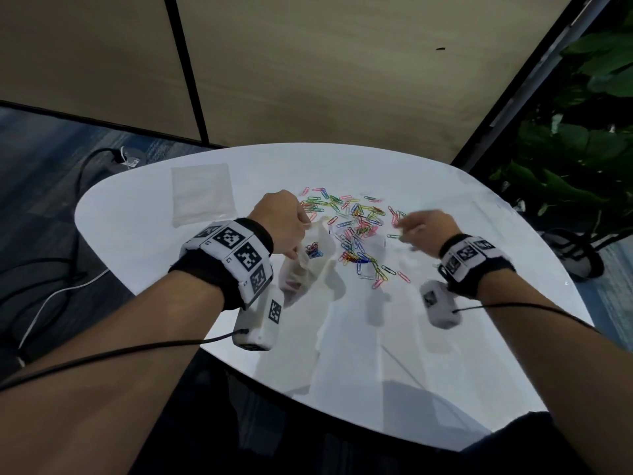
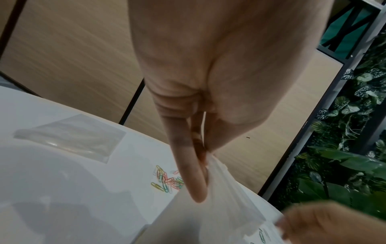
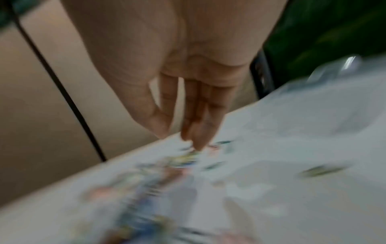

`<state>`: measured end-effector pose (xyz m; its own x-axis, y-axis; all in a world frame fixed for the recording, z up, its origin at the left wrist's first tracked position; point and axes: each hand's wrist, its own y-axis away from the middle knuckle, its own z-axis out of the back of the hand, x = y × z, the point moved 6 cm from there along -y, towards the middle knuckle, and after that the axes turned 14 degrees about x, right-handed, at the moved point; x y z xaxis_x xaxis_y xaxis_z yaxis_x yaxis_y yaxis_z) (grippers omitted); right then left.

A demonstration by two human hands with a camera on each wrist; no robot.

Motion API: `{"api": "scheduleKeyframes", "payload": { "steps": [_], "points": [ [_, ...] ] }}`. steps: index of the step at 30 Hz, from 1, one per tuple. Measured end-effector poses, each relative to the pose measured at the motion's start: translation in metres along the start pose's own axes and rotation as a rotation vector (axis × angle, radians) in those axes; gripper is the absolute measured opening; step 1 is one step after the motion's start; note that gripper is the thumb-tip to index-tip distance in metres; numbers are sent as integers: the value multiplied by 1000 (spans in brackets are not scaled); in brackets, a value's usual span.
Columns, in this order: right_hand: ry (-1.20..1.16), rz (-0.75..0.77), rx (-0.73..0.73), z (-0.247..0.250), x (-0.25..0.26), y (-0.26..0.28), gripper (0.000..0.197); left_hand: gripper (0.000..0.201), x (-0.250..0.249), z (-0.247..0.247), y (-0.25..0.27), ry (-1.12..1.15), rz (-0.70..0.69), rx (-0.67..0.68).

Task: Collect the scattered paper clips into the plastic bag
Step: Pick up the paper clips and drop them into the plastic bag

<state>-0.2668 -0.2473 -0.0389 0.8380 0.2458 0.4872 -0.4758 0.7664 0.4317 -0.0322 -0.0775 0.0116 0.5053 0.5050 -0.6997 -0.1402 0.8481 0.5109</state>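
Note:
My left hand (image 1: 297, 223) pinches the rim of a clear plastic bag (image 1: 310, 272) between thumb and forefinger and holds it up off the white table (image 1: 445, 354). A few paper clips (image 1: 312, 251) lie inside the bag. In the left wrist view the left hand's pinch (image 2: 205, 158) sits at the top edge of the bag (image 2: 219, 206). Several coloured paper clips (image 1: 356, 228) are scattered to the right of the bag. My right hand (image 1: 406, 231), blurred, hovers at the pile's right edge. Its fingers (image 3: 196, 138) point straight down at the clips (image 3: 188, 156), thumb apart.
A second flat plastic bag (image 1: 203, 193) lies at the table's far left. Wooden partition panels stand behind the table. A leafy plant (image 1: 582, 149) is at the right. Cables (image 1: 51, 286) run over the floor on the left.

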Motion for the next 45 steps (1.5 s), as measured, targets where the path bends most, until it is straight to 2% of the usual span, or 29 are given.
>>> {"api": "scheduleKeyframes", "payload": {
  "steps": [2, 3, 5, 7, 13, 18, 21, 24, 27, 29, 32, 36, 39, 42, 43, 45],
  "points": [
    [359, -221, 32, -2, -63, -3, 47, 29, 5, 6, 5, -2, 13, -5],
    [408, -279, 55, -5, -88, -1, 56, 29, 8, 8, 7, -2, 19, -7],
    [356, -281, 82, -13, -117, 5, 62, 29, 12, 14, 12, -1, 30, -12],
    [284, -224, 76, -15, -119, 11, 56, 29, 15, 17, 14, -8, 38, -13],
    [-16, -50, 130, -54, -62, 17, 56, 31, 15, 21, 12, -40, 48, -33],
    [-108, -10, 37, -82, -11, -2, 52, 30, 21, 27, 10, -50, 58, -54],
    [-37, 2, -19, -87, 11, -16, 58, 30, 23, 30, 9, -52, 54, -56],
    [141, 77, 19, -92, 31, -30, 68, 32, 25, 33, 9, -55, 53, -54],
    [371, 159, 92, -95, 50, -36, 45, 31, 25, 32, 8, -62, 52, -54],
    [426, 166, 96, -93, 59, -36, 25, 30, 25, 30, 7, -66, 51, -49],
    [453, 112, 100, -90, 60, -36, 22, 31, 23, 27, 6, -64, 51, -44],
    [248, 53, 11, -71, 39, -36, 15, 34, 20, 23, 5, -66, 58, -40],
    [-146, -33, -26, -57, 18, -34, 10, 33, 16, 21, 4, -72, 65, -37],
    [-846, 39, 125, -56, 29, -28, 19, 33, 12, 18, 3, -59, 68, -38],
    [-1007, 88, 195, -56, 42, -24, 20, 34, 11, 17, 3, -55, 65, -39],
    [-1159, 175, 320, -58, 74, -14, 16, 34, 8, 15, 2, -58, 56, -41]
  ]
}}
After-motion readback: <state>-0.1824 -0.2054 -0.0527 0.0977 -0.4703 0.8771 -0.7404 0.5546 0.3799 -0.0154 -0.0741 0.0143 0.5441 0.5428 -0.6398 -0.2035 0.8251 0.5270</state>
